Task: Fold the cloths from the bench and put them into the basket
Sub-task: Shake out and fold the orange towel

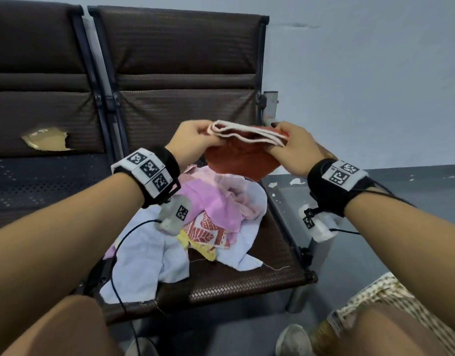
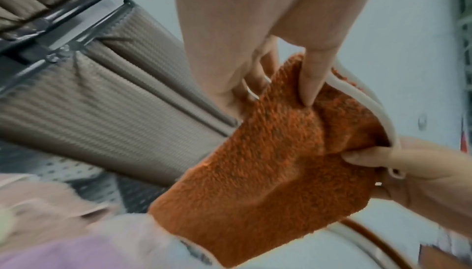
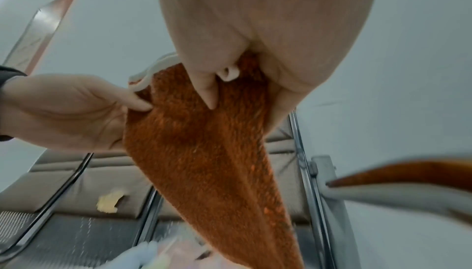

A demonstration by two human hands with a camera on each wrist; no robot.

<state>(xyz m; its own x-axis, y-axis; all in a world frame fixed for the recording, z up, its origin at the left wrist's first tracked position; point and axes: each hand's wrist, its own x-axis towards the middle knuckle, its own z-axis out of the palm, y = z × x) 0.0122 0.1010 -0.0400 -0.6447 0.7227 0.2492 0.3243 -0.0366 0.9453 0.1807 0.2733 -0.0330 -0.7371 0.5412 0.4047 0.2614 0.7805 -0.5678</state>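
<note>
Both hands hold an orange terry cloth (image 1: 240, 159) with a white trim up in the air over the bench seat. My left hand (image 1: 199, 136) pinches its left end and my right hand (image 1: 285, 141) pinches its right end. The trimmed edges lie stacked along the top and the rest hangs folded below. In the left wrist view the thumb presses into the orange cloth (image 2: 268, 172). The right wrist view shows the orange cloth (image 3: 204, 152) hanging in a narrow fold. Under it, a pile of loose cloths (image 1: 216, 209) in pink, pale blue and a red print lies on the seat.
The bench (image 1: 247, 283) has brown woven seats and a torn hole (image 1: 45, 140) in the left backrest. A cream patterned basket (image 1: 375, 289) stands on the floor at the lower right, partly hidden by my arm. Paper scraps (image 1: 295, 182) lie on the grey floor.
</note>
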